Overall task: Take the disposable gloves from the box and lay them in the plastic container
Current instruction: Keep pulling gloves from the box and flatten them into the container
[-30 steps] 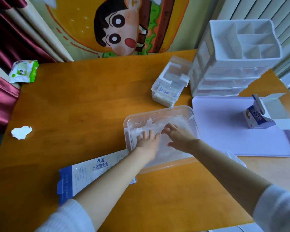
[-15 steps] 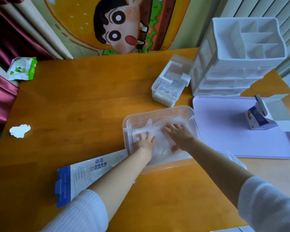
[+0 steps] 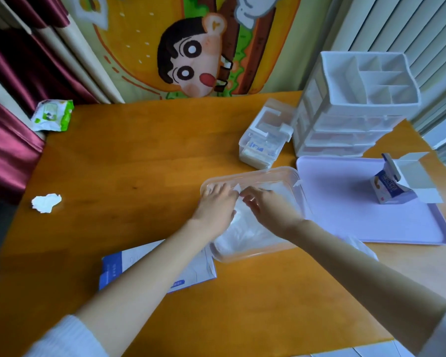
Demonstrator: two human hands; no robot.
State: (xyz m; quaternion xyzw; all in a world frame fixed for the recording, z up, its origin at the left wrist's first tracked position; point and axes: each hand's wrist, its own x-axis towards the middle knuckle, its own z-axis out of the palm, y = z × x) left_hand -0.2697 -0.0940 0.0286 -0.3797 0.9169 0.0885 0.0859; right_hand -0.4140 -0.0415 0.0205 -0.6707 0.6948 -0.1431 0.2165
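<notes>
A clear plastic container (image 3: 255, 173) sits mid-table, holding a layer of translucent white disposable gloves (image 3: 247, 233). Both hands are inside it at the far end. My left hand (image 3: 216, 207) lies flat on the gloves, fingers straight and reaching the far left corner. Close beside it, my right hand (image 3: 268, 208) has curled fingers that pinch a raised glove edge between the two hands. The flat blue and white glove box (image 3: 193, 271) lies on the table just left of the container's near corner, partly under my left forearm.
A lilac tray (image 3: 345, 217) touches the container's right side and carries a small open carton (image 3: 389, 189). Behind stand a white drawer organiser (image 3: 358, 119) and a small clear box (image 3: 265, 140). A wipes pack (image 3: 52, 115) and crumpled tissue (image 3: 46, 203) lie far left.
Both hands slid from the container's middle to its far end. The left hand stays flat on the gloves, while the right hand's fingers went from flat to curled on a glove edge.
</notes>
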